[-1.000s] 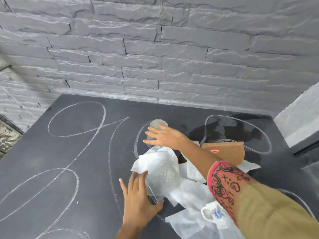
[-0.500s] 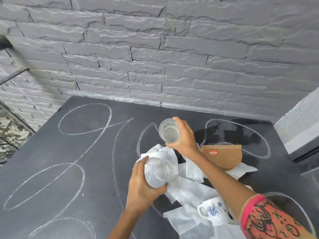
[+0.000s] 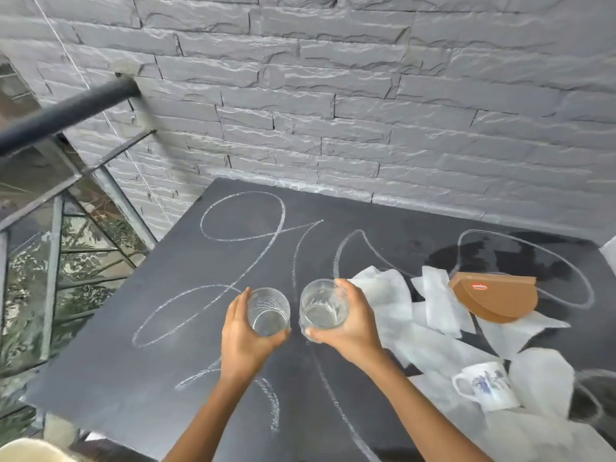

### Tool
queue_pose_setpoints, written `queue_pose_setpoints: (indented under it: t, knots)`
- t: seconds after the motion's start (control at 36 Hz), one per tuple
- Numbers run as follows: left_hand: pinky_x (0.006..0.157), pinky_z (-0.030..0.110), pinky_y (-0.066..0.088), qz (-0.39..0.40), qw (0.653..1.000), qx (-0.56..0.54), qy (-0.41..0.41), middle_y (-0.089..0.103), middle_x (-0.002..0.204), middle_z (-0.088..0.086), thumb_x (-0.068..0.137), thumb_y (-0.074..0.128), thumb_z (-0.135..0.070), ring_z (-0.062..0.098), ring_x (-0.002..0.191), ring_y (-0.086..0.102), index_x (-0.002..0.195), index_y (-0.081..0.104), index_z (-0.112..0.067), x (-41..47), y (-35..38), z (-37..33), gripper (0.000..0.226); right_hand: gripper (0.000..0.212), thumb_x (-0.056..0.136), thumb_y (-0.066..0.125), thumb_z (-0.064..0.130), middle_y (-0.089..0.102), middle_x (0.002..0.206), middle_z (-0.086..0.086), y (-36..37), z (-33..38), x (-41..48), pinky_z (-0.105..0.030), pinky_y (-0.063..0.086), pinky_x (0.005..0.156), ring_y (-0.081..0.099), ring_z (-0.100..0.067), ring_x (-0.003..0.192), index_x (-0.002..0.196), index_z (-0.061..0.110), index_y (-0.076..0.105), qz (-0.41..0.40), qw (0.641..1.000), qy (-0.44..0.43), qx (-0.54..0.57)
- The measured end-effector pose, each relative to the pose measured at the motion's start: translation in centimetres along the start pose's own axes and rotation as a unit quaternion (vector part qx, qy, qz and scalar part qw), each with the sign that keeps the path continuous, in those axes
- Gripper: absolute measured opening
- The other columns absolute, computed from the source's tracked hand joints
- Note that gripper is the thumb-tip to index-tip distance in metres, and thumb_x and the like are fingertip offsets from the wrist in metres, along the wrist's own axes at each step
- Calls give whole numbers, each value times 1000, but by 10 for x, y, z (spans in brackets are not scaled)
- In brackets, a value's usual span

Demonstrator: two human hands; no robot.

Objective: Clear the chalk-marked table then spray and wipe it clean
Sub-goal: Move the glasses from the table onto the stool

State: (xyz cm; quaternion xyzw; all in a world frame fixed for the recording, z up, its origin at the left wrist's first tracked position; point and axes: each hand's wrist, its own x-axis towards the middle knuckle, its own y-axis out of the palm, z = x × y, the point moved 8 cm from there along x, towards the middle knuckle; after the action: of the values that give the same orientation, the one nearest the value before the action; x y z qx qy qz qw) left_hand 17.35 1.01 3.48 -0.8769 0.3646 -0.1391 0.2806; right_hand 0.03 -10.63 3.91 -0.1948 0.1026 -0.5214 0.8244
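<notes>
The worktop [image 3: 133,378] is a dark slab set against a grey stone wall [image 3: 333,111], and it is seen to be covered with looping white chalk marks [image 3: 294,261], none of which has been rubbed away. A wet, glossy patch [image 3: 500,255] is visible near the far right corner. The task is judged to be in its first stage, the clearing. Two clear tumblers are held side by side over the middle of the worktop, apparently lifted clear of it. The left glass [image 3: 268,311] is enclosed by the grip of the left hand [image 3: 245,331], with fingers and thumb wrapped round its wall. The right glass [image 3: 323,306] is held likewise by the grip of the right hand [image 3: 350,325], and a little liquid seems to be left in its base. Much is left to be removed: crumpled white tissues [image 3: 433,345] are scattered over the right side, a brown fan-shaped holder [image 3: 493,298] is resting among them, and a white mug [image 3: 486,388] with a blue flower print is standing on them near the front. No spray bottle or wiping cloth is seen, so spraying and wiping are judged not yet begun. A dark handrail [image 3: 66,111] is seen at the left.
</notes>
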Motion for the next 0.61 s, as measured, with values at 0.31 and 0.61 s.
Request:
queue_pose_setpoints:
  t: [0.31, 0.61]
  knots:
    - [101, 19, 29, -28, 999, -19, -37, 48, 139, 5, 42, 68, -59, 20, 129, 45, 139, 42, -10, 8, -111, 79, 112, 93, 47, 90, 24, 49, 119, 12, 123, 51, -34, -2, 31, 87, 49, -4, 110, 129, 25, 45, 24, 999, 16, -17]
    - [102, 16, 28, -119, 987, 3, -111, 48, 138, 5, 47, 79, -45, 20, 127, 45, 139, 41, -9, -51, -218, 160, 106, 93, 49, 91, 11, 48, 120, 4, 228, 108, -69, 6, 25, 81, 45, -5, 106, 130, 16, 46, 117, 992, -41, -9]
